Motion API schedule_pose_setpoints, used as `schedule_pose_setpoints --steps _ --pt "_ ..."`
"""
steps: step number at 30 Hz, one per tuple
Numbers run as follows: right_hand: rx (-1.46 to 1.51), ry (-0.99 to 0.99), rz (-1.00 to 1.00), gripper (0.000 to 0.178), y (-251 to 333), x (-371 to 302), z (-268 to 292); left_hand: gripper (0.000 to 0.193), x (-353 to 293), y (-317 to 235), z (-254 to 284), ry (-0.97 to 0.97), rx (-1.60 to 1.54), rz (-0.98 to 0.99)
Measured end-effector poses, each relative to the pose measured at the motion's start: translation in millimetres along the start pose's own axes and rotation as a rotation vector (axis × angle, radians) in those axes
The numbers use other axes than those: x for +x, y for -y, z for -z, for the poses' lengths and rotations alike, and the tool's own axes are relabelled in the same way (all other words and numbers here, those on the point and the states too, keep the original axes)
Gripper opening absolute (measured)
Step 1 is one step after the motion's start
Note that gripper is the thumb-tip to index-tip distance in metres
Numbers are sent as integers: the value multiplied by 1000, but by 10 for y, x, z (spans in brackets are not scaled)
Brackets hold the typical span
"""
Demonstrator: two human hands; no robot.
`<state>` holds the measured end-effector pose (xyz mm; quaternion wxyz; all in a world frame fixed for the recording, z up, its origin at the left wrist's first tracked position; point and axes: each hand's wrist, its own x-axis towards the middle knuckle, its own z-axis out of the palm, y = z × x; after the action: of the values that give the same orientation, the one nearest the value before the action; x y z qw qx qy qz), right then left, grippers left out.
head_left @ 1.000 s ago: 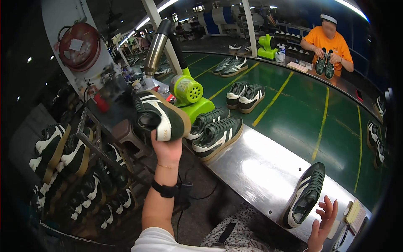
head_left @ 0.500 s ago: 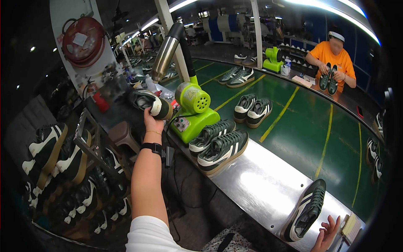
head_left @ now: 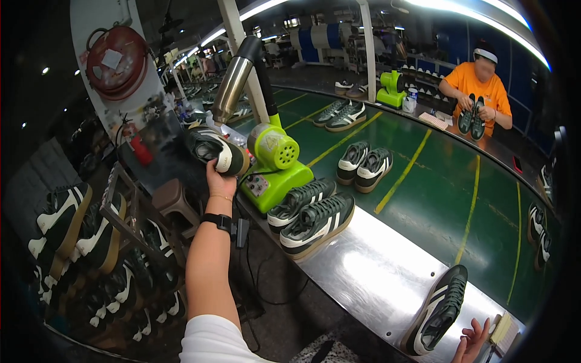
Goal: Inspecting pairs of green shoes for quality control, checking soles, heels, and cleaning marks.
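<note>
A dim shoe factory hall: a green conveyor belt (head_left: 423,181) edged by a steel bench (head_left: 375,272). The left hand (head_left: 219,179) grips a dark sneaker (head_left: 215,150) beside the lime-green blower machine (head_left: 275,166); the right hand (head_left: 471,340), fingers spread, touches another dark striped sneaker (head_left: 439,308) lying on the bench.

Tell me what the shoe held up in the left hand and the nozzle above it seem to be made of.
The shoe in the left hand: dark upper, probably leather or synthetic, with a pale stripe and a tan, rubber-like sole. The nozzle: brushed metal by its silvery sheen, mounted on a glossy green, seemingly plastic blower body.
</note>
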<state>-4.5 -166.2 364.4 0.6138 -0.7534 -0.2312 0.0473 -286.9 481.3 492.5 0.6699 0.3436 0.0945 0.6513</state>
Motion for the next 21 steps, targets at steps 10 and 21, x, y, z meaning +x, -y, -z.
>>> schedule_pose_setpoints --steps 10,21 --pt "203 110 180 51 94 77 -106 53 -2401 580 -415 309 165 407" --pt "483 59 -7 86 366 -74 -81 93 -3866 1767 -2102 1601 228 637"
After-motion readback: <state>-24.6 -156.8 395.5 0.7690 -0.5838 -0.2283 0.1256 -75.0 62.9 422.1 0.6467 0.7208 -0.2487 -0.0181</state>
